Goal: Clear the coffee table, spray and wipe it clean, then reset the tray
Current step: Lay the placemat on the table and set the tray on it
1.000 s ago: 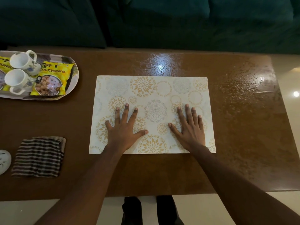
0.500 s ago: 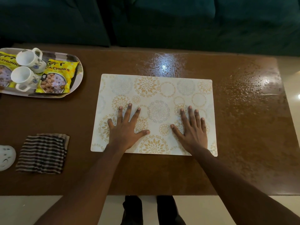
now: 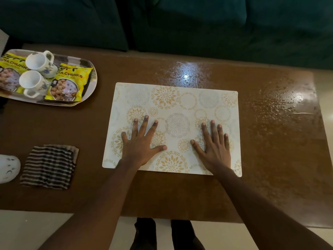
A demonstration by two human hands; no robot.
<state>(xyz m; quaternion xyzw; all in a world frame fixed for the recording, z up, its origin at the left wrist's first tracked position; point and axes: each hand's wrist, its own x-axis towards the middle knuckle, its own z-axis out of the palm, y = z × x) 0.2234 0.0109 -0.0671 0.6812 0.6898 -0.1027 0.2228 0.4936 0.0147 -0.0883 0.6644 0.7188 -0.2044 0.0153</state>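
Both hands are lying flat, fingers spread and gripping nothing, left hand (image 3: 139, 144) and right hand (image 3: 214, 146) pressing the floral placemat (image 3: 177, 105) onto the middle of the brown worktop (image 3: 270, 159). The surface is glistening as if damp, so the placemat may be sliding or trapping moisture. The tray (image 3: 91, 87), patterned, oval and loaded with two cups (image 3: 38, 73) and yellow snack packets (image 3: 69, 83), is sitting at the far left corner, near a striped cloth (image 3: 48, 166).
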